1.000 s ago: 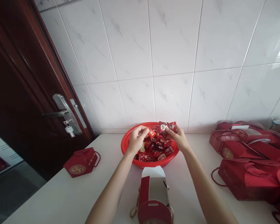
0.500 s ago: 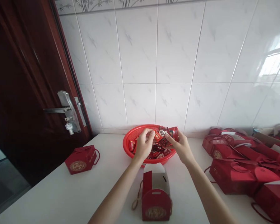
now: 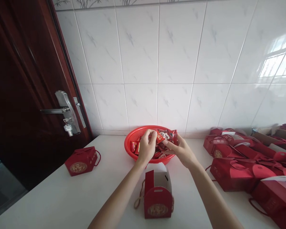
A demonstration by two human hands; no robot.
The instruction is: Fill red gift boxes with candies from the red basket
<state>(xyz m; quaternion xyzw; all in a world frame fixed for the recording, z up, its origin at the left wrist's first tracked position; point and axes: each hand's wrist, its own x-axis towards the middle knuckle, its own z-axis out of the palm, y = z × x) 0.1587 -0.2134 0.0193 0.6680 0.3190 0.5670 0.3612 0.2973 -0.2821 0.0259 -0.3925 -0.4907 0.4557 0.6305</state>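
Over a red plastic basket (image 3: 127,149) of wrapped candies, my left hand (image 3: 147,146) pinches the edge of an orange-red candy packet (image 3: 160,137). My right hand (image 3: 182,149) is closed around several wrapped candies (image 3: 168,134), dark red and brown with white lettering, held up above the pile. The two hands almost meet at the orange-red packet. Right below the basket, between my forearms, stands a red gift box (image 3: 157,203) with its top flaps up and a twine handle (image 3: 138,200) at its side.
A closed red gift box (image 3: 82,162) with a cord handle sits at the left of the white table (image 3: 105,197). Many red boxes (image 3: 238,173) crowd the right side. A tiled wall (image 3: 141,105) runs behind, and a dark wooden door (image 3: 38,79) with keys stands at left.
My right hand has drawn slightly left, bringing its candies closer to my left hand. The whole view has shifted a little.
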